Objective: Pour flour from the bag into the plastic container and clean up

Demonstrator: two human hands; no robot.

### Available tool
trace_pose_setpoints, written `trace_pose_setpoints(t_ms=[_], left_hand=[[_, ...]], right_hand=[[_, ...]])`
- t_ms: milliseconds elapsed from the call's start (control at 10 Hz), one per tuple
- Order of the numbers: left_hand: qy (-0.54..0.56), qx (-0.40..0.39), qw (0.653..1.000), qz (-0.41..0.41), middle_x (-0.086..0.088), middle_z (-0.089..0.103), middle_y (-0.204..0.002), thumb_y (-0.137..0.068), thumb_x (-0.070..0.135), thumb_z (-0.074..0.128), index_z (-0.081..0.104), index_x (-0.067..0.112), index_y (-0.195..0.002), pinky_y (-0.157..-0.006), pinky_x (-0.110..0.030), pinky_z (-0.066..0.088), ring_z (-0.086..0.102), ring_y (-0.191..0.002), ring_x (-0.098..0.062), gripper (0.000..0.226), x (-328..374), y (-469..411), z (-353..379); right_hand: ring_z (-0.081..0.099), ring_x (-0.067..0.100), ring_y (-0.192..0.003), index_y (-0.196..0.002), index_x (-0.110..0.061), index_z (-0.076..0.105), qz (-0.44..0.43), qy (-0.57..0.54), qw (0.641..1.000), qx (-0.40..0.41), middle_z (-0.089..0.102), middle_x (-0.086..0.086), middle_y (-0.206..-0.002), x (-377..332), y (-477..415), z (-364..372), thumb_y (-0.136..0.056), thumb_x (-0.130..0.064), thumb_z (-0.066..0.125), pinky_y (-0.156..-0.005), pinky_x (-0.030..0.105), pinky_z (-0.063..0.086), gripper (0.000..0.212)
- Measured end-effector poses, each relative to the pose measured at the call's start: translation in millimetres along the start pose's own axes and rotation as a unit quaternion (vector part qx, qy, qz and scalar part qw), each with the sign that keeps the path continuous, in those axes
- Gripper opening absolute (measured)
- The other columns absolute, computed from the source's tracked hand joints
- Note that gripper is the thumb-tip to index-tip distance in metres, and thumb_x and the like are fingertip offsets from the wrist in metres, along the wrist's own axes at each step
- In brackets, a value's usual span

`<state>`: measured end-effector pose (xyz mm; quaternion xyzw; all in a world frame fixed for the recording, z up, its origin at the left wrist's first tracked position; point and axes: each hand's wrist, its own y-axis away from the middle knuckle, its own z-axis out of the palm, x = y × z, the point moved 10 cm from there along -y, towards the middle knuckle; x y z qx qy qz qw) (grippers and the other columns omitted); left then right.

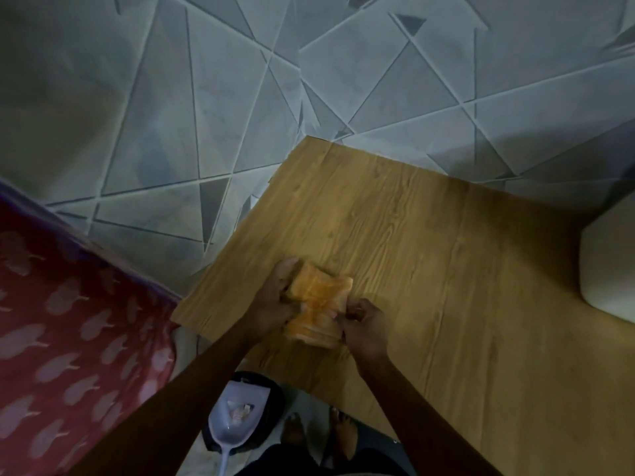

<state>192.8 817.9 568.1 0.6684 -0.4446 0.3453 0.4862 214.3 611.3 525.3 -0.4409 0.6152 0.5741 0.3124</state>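
Clean-up step, likely: left hand (pixel 275 298) and right hand (pixel 366 329) both grip an orange folded cloth (pixel 321 302) at the wooden table (pixel 446 269)'s near-left edge; next, probably wiping toward the dustpan (pixel 237 420)

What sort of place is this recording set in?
Probably a room in a home, dimly lit: a patterned tile floor, a wood-grain table, and a dustpan lying on that floor. The left hand and right hand grip an orange bundle at the table.
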Motion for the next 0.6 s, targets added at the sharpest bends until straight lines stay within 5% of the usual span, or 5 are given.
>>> trace_pose_setpoints(t_ms=[200, 400, 600], left_hand=[[-0.159, 0.033, 0.982, 0.094, -0.001, 0.055, -0.133, -0.078, 0.032, 0.063, 0.052, 0.025, -0.138, -0.101, -0.05, 0.048, 0.054, -0.12, -0.018, 0.062, 0.9, -9.0, 8.6], [-0.352, 0.071, 0.913, 0.192, -0.011, 0.045, -0.147, -0.089, 0.033, 0.043, 0.054, 0.014, -0.138, -0.105, -0.038, 0.041, 0.045, -0.13, -0.024, 0.054, 16.9, 4.2, 29.7], [-0.27, 0.049, 0.945, 0.177, -0.001, 0.046, -0.15, -0.096, 0.037, 0.043, 0.046, 0.019, -0.145, -0.11, -0.043, 0.042, 0.043, -0.137, -0.014, 0.052, -5.6, 0.2, 37.4]], right_hand=[[0.067, 0.012, -0.067, -0.084, -0.015, 0.065, -0.02, 0.103, 0.993, 0.049, 0.069, -0.003, -0.075, -6.6, 3.5, -10.1, -0.071, -0.021, 0.084, -0.055, 0.033, 0.055, 0.023], [0.044, -0.003, -0.086, -0.104, -0.018, 0.058, -0.188, 0.228, 0.953, 0.06, 0.048, -0.004, -0.104, -40.8, 13.1, 4.6, -0.081, -0.01, 0.068, -0.069, 0.005, 0.039, 0.026], [0.046, 0.0, -0.087, -0.103, -0.011, 0.068, -0.22, 0.216, 0.951, 0.026, 0.05, -0.005, -0.106, -43.3, 6.2, 8.4, -0.085, -0.008, 0.069, -0.078, -0.001, 0.033, 0.018]])
